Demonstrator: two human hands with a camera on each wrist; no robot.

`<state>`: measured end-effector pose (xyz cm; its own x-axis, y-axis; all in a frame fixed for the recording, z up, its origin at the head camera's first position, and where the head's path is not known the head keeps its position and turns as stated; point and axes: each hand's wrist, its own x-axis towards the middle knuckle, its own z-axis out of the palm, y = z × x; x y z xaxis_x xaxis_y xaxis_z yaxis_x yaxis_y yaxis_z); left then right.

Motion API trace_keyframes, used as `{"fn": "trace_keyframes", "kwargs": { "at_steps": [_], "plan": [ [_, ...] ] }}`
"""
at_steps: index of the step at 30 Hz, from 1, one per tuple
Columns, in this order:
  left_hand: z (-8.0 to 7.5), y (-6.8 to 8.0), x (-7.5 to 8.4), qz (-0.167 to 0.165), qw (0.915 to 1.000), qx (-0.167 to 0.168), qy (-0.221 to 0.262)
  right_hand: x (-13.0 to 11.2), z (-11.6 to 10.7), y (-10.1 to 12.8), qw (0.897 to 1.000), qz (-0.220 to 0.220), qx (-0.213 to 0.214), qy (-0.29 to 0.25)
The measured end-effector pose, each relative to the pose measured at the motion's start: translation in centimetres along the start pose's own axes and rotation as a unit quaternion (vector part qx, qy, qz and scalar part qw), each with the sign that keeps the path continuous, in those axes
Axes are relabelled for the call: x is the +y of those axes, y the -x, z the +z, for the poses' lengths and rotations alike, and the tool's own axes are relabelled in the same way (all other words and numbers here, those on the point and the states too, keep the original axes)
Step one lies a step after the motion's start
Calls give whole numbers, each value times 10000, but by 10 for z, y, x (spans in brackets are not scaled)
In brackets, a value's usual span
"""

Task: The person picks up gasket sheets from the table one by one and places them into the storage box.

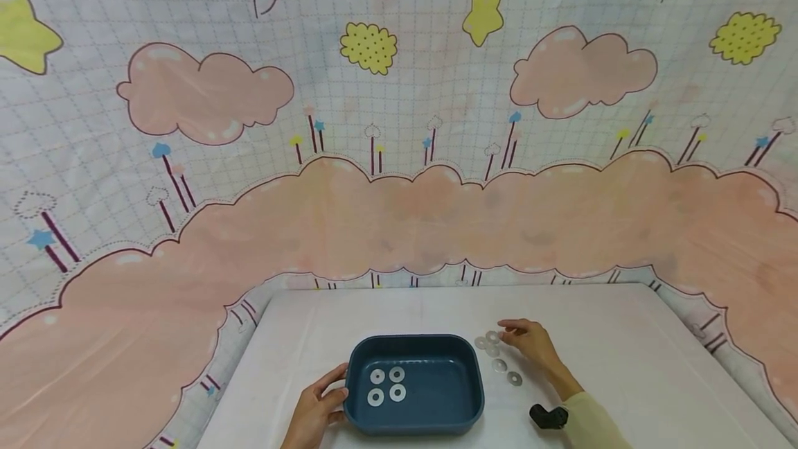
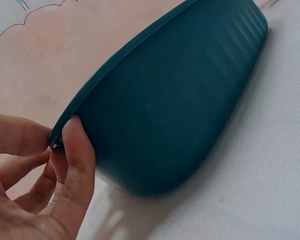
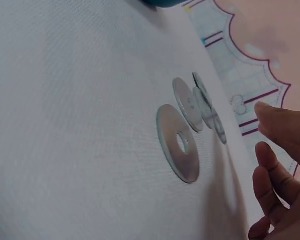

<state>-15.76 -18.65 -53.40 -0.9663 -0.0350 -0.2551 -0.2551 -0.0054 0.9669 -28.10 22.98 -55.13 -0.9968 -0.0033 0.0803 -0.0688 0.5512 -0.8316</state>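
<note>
A dark blue rectangular basin [image 1: 436, 393] rests on the white table, with several flat metal washers [image 1: 370, 399] lying in its left half. My left hand [image 1: 314, 404] grips the basin's left end; in the left wrist view the fingers of that hand [image 2: 72, 175] pinch its rim. Several more loose washers [image 1: 518, 380] lie in a curved line right of the basin, some overlapping at the far end. Over that far end hovers my right hand [image 1: 533, 345]. The right wrist view shows its bent fingers [image 3: 282, 182] apart from the washers [image 3: 170, 132], holding nothing visible.
The white tabletop [image 1: 299, 338] spreads around the basin. A patterned cloth [image 1: 436, 220] with clouds and stars hangs behind the table and along its sides. A black device [image 1: 548, 416] sits at the right wrist, by a pale yellow sleeve [image 1: 592, 421].
</note>
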Motion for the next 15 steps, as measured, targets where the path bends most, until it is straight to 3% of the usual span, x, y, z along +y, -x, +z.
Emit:
{"fn": "trace_keyframes", "kwargs": {
  "at_steps": [7,15],
  "plan": [
    [0,-1,-1,-13,9999,-87,59,7,7,-4,9994,-113,-48,339],
    [-1,-2,-2,15,10000,-56,41,8,14,-9,9969,198,-115,753]
  ]
}}
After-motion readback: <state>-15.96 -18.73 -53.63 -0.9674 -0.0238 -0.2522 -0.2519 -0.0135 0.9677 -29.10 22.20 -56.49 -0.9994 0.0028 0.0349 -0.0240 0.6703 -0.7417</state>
